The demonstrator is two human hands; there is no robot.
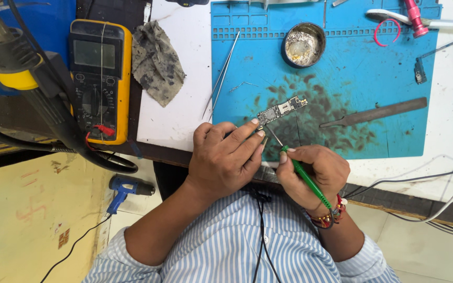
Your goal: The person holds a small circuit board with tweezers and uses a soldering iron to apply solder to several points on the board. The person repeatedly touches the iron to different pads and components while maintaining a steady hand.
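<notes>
Two hands over blue mat (373,78). Left hand (225,160) fingers curled, fingertips pinning near end of circuit board (281,110) flat on the mat. Right hand (314,173) closed round green tool (302,175), metal tip touching board's near end. Tweezers (221,77) left of board, tin (303,44) beyond it, file (376,112) to its right. Multimeter (100,78) far left.

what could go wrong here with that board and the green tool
1. The left hand pins the circuit board only at its near end with its fingers; the far end lies free on the blue mat and may pivot under pressure.
2. The green-handled tool in the right hand has its thin tip close to those fingers; a slip could jab them or scrape the board.
</notes>
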